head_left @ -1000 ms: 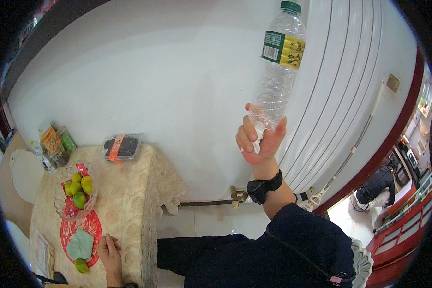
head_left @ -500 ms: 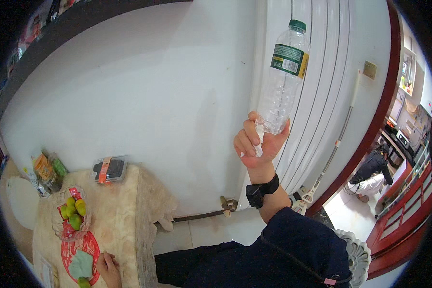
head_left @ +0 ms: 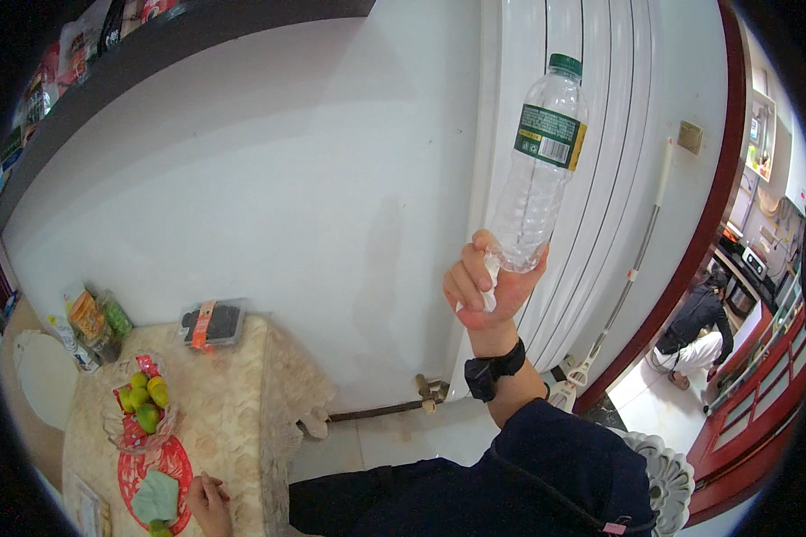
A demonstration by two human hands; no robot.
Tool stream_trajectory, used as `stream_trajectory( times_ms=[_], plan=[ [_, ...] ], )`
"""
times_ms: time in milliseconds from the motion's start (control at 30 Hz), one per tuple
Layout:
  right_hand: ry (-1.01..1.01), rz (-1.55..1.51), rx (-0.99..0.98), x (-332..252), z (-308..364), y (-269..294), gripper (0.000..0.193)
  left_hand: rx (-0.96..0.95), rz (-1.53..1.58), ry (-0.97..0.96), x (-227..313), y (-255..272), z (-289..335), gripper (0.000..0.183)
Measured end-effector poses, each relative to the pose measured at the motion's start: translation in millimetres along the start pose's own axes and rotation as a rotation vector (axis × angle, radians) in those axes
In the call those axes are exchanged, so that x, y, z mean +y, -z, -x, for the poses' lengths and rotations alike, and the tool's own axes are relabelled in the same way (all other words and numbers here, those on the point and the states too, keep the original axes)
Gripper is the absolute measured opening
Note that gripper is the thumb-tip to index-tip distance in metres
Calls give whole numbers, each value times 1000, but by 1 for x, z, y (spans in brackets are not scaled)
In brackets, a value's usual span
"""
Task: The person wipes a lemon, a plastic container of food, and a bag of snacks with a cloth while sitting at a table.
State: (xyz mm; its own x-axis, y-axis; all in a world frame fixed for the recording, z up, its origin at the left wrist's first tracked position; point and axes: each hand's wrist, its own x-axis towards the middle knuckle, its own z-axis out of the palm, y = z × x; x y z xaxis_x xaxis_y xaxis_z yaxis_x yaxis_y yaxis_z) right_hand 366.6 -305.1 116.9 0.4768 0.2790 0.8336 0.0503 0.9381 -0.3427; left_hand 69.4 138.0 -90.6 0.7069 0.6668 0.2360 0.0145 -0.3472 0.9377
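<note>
A clear plastic bottle [head_left: 535, 204] with a green cap and a green-and-yellow label stands almost upright, tilted a little to the right. My right hand [head_left: 485, 291] is raised and closed around its base. Crumpled white tissue [head_left: 491, 279] is pinched under the curled fingers of that same hand. Low on the left, my left hand [head_left: 208, 503] rests at the table with its fingers loosely curled and nothing visible in them. Beside it a pale green cloth [head_left: 155, 495] lies on a red patterned mat [head_left: 181, 458].
On the covered table [head_left: 226, 394] are a glass bowl [head_left: 116, 438] of green and yellow fruit, a clear-lidded box [head_left: 228, 324] and several food packages [head_left: 90, 318]. A white radiator [head_left: 600, 188] lines the wall. At right, a person [head_left: 698, 322] crouches beyond a doorway.
The whole view has shifted slightly, so the bottle and my right hand sit a little lower in the picture. My grip on the bottle and the left hand's place look unchanged.
</note>
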Motion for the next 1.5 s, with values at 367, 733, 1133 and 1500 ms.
stream_trajectory(
  times_ms=[367,733,1133,1500],
  plan=[
    [-8,-5,57,35,-9,-3,91,-6,-55,37,30,-5,7,40],
    [-20,-45,-38,54,-13,7,91,2,-62,9,10,1,6,39],
    [-107,-115,-85,98,-15,-18,91,-30,-252,-78,42,0,13,27],
    [-323,-30,-37,182,1,-19,95,234,-493,-221,48,9,5,23]
  ],
)
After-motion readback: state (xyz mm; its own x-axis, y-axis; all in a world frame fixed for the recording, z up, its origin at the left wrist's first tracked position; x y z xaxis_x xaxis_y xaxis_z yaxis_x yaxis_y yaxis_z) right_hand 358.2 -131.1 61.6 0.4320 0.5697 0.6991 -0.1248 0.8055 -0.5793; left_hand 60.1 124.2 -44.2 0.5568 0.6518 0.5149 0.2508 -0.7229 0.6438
